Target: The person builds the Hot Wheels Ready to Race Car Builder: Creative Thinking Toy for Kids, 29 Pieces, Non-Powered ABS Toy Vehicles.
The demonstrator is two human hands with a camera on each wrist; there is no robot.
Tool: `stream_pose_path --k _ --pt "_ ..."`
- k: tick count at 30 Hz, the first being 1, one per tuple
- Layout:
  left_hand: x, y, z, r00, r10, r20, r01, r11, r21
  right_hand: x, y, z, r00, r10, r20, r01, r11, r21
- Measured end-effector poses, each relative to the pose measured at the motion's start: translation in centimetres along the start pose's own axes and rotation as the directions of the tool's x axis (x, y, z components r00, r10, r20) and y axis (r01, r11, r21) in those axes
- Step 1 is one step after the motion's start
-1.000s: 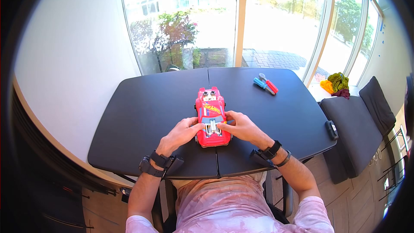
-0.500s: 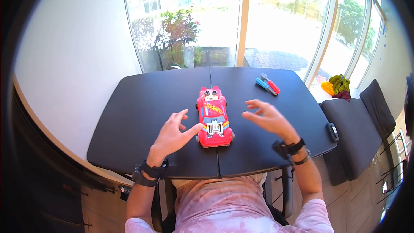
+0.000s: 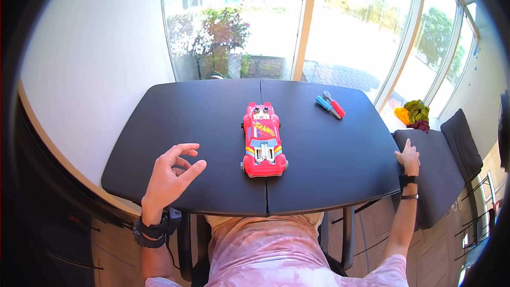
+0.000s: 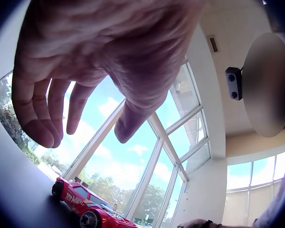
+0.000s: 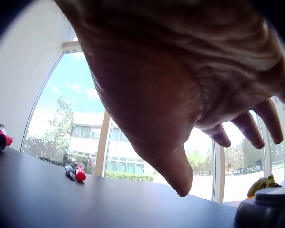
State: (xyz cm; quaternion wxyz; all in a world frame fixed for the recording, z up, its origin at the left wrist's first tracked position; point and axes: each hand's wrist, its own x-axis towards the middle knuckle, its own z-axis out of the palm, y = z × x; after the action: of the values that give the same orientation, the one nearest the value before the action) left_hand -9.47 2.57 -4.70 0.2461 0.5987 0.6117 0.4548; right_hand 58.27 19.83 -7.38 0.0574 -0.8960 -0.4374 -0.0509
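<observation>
A red toy car (image 3: 263, 141) with "Hot Wheels" lettering stands near the middle of the black table, apart from both hands. My left hand (image 3: 172, 178) hovers over the table to the car's left, fingers loosely bent and holding nothing. In the left wrist view the car (image 4: 88, 204) shows low beneath that hand's thumb and fingers. At the table's right edge is my right hand (image 3: 408, 158), with thumb and fingers spread. It hides a small dark device there in the head view; the right wrist view shows this device (image 5: 263, 209) low on the right, beneath the fingers.
A blue-handled tool (image 3: 322, 103) and a red-handled one (image 3: 338, 109) lie together at the table's back right. Beyond the right edge stands a dark padded chair (image 3: 433, 165), with yellow, green and maroon cloths (image 3: 417, 111) behind it. Tall windows line the far side.
Both hands have let go of the toy car and moved apart. The left has drawn back leftward; the right has swung out to the table's right edge. The car has stayed in place.
</observation>
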Motion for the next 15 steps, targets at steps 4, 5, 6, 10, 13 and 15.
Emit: stream_pose_path --k 4,5,6,10,13,15 --pt "-0.3 0.5 -0.1 1.0 -0.024 0.018 0.024 1.0 -0.007 4.9 4.1 5.7 0.997 -0.062 0.039 0.063 0.998 -0.02" --pt "-0.3 0.8 -0.1 1.0 -0.022 0.018 0.022 1.0 -0.007 5.5 4.3 6.3 0.997 -0.08 0.022 0.081 0.996 -0.036" --pt "-0.3 1.1 0.1 1.0 -0.021 0.021 0.022 1.0 -0.008 5.2 4.1 6.2 0.998 -0.054 -0.037 0.054 0.998 0.011" --pt "-0.5 2.0 0.5 0.999 -0.012 0.047 0.013 1.0 -0.025 4.7 2.7 5.3 0.983 -0.179 -0.038 0.181 0.98 0.077" --pt "-0.6 2.9 0.8 0.998 -0.01 0.065 0.012 0.999 -0.033 3.2 0.7 3.8 0.924 -0.381 -0.042 0.383 0.911 0.152" --pt "-0.8 3.8 1.1 0.997 0.033 0.075 -0.031 0.999 -0.037 1.3 -1.5 1.9 0.841 -0.534 -0.089 0.538 0.806 0.246"
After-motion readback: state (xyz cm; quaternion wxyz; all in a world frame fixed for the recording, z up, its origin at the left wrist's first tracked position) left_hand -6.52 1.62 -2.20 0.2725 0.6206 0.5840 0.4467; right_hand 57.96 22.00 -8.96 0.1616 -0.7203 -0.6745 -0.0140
